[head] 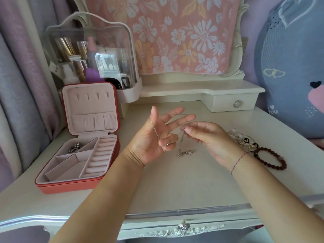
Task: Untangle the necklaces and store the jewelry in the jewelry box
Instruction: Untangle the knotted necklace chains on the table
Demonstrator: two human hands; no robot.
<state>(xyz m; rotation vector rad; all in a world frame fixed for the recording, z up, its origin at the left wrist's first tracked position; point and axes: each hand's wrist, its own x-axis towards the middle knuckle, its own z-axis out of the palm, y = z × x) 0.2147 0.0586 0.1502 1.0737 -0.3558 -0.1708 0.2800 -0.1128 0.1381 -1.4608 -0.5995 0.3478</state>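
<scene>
A thin silver necklace chain (pixel 155 129) runs over the thumb of my left hand (pixel 154 139) and down across the palm. The thumb, index and middle fingers are spread straight, while the two curled smaller fingers hook the chain. My right hand (pixel 208 135) pinches the same chain at its fingertips, close to the left hand's fingers. From that pinch the chain drops to a small silver pendant (pixel 188 152) at the tabletop. The red jewelry box (pixel 66 185) stands open at the left, with a silver piece (pixel 75 148) in its back-left compartment.
A brown beaded bracelet (pixel 270 158) and a pile of pearl and gold jewelry with black charms (pixel 243 139) lie right of my right hand. A clear cosmetics case (pixel 91 53) stands behind the box. At the back right are a small drawer (pixel 235 103) and a large blue plush cushion (pixel 294 67).
</scene>
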